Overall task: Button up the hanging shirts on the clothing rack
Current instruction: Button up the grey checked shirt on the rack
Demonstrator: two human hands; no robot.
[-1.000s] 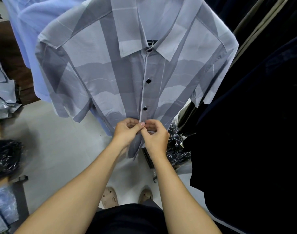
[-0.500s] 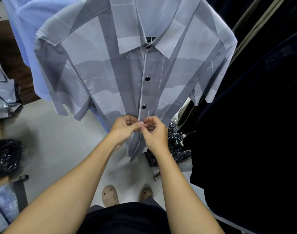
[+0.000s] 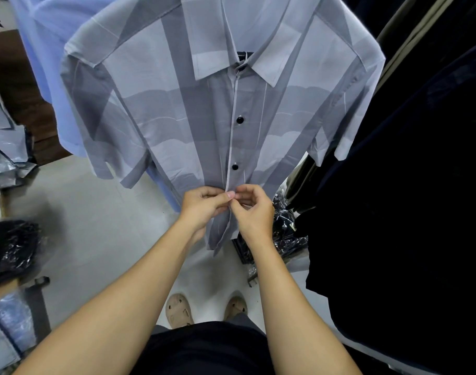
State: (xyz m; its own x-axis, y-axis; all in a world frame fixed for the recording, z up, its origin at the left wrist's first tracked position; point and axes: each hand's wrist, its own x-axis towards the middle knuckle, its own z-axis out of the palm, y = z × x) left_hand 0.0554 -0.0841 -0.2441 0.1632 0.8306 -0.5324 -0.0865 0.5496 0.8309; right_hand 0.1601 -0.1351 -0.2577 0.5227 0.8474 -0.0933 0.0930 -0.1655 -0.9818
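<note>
A grey short-sleeved shirt [image 3: 161, 109] with pale blocks hangs in front of me, collar at the top. Two black buttons [image 3: 239, 120] show fastened down its front placket, the lower one [image 3: 235, 167] just above my hands. My left hand [image 3: 204, 205] pinches the left edge of the placket below that button. My right hand [image 3: 254, 209] pinches the right edge against it, thumbs and fingertips meeting at the seam. Whatever button lies between my fingers is hidden. The hem hangs loose below my hands.
A light blue shirt [image 3: 50, 50] hangs behind on the left. Dark garments [image 3: 410, 185] fill the right side. Plastic-wrapped bundles [image 3: 9, 247] lie on the pale floor at left, and more wrapped packs [image 3: 285, 228] sit under the shirt. My sandalled feet [image 3: 178, 311] are below.
Both hands have stayed pinched together on the placket, shifting slightly upward in view with the shirt. The fingers have worked a little at the same spot.
</note>
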